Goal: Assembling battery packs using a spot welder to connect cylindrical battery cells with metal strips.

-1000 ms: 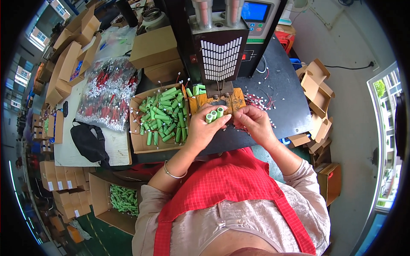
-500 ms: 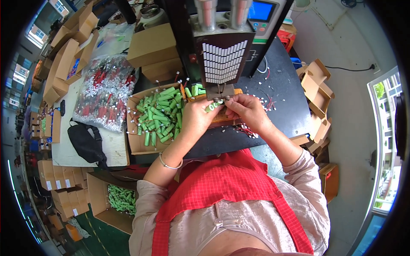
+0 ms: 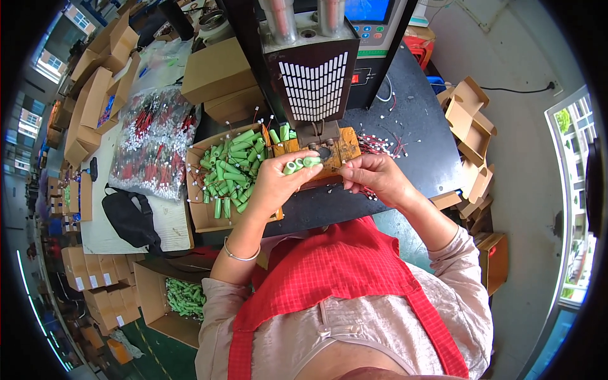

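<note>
While an open carton [image 3: 206, 224] of loose green cylinders [image 3: 235, 166] sits at nine o'clock, the person's left hand [image 3: 277, 180] has its grip curled closed around a row of three green cylinders [image 3: 299, 165], at the eight o'clock side of a yellowish block [image 3: 349, 145]. I judge the row stiff, fairly light and slick, best taken along its sides, sparing the ends. At the block's twelve o'clock a machine head [image 3: 314, 85] crowds the room above. At four o'clock the right hand [image 3: 377, 177] has its grip drawn to a pinch; what, if anything, it holds I cannot tell. Thin, likely fragile leads [image 3: 375, 145] lie beyond. The dark surface [image 3: 432, 142] ends close by at six o'clock, stretching wider toward three.
</note>
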`<state>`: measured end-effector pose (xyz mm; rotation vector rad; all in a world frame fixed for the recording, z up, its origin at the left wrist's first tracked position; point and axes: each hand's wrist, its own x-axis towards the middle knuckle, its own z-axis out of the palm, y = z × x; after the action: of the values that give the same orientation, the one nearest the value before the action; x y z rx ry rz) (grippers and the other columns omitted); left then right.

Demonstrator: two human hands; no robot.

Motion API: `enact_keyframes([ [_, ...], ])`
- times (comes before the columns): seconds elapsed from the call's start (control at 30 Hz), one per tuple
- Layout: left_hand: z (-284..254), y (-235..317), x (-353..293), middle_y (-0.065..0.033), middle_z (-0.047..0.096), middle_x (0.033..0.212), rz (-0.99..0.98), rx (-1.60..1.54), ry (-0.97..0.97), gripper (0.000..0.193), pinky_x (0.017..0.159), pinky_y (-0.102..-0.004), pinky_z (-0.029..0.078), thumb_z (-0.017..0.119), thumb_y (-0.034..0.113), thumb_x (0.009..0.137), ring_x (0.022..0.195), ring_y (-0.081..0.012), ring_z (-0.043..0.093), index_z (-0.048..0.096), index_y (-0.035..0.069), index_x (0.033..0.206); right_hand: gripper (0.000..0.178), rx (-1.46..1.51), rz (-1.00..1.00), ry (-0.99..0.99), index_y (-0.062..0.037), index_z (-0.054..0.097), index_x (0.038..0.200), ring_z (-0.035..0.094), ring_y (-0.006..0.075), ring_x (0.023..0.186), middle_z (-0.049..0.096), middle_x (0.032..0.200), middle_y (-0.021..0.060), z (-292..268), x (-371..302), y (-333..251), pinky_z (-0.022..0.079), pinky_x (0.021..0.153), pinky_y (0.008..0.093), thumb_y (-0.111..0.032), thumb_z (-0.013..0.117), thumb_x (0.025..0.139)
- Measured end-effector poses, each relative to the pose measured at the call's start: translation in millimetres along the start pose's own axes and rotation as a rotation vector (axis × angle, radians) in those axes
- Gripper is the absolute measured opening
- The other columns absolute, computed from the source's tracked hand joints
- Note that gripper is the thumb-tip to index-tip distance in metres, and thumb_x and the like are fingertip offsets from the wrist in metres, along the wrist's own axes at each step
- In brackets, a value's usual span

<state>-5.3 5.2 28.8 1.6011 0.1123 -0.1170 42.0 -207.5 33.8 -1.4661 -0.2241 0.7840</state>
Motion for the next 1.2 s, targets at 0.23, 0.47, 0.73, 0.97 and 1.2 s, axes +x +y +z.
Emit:
enact_keyframes([
  [0.23,0,-8,4,0.0015,0.059,0.075,0.070,-0.082,0.052,0.023,0.049,-0.0178,0.039,0.068,0.007,0.077,0.058,-0.0032,0.048,0.061,0.004,0.099,0.024,-0.175,-0.131,0.078,-0.0004,0.066,0.087,0.047,0.0045,0.053,0.058,0.064,0.0009,10,9,-7,0.038,0.048,0.0186,-0.024,0.059,0.087],
  [0.47,9,-16,14,-0.0080,0.065,0.076,0.315,0.304,0.155,0.020,0.062,-0.0251,0.047,0.066,0.007,0.078,0.067,-0.0098,0.060,0.063,0.003,0.097,0.023,-0.234,-0.087,0.108,-0.0007,0.067,0.086,0.046,0.0049,0.050,0.056,0.059,0.0006,14,30,-9,0.039,0.046,0.0199,-0.022,0.058,0.087],
  [0.73,11,-13,15,-0.0099,0.062,0.069,0.362,0.378,0.148,0.014,0.056,-0.0264,0.045,0.066,0.007,0.077,0.059,-0.0149,0.059,0.064,0.002,0.090,0.023,-0.275,-0.071,0.138,-0.0005,0.067,0.082,0.046,0.0045,0.050,0.054,0.058,-0.0002,15,29,-13,0.038,0.046,0.0202,-0.021,0.057,0.088],
  [0.97,-10,-18,11,0.0001,0.063,0.076,0.222,0.195,0.192,0.022,0.057,-0.0209,0.045,0.066,0.009,0.080,0.063,-0.0058,0.054,0.064,0.001,0.100,0.029,-0.238,-0.169,0.200,0.0003,0.063,0.092,0.054,0.0064,0.060,0.061,0.070,0.0021,-1,17,-12,0.046,0.056,0.0213,-0.027,0.054,0.090],
  [1.2,-103,-30,-12,-0.0042,0.058,0.099,0.195,0.313,0.490,0.026,0.057,-0.0203,0.045,0.061,0.014,0.084,0.069,-0.0078,0.055,0.059,0.000,0.107,0.011,-0.918,-0.423,0.761,-0.0018,0.066,0.084,0.062,0.0185,0.065,0.062,0.076,0.0097,-132,16,34,0.049,0.061,0.0277,-0.008,0.063,0.077],
])
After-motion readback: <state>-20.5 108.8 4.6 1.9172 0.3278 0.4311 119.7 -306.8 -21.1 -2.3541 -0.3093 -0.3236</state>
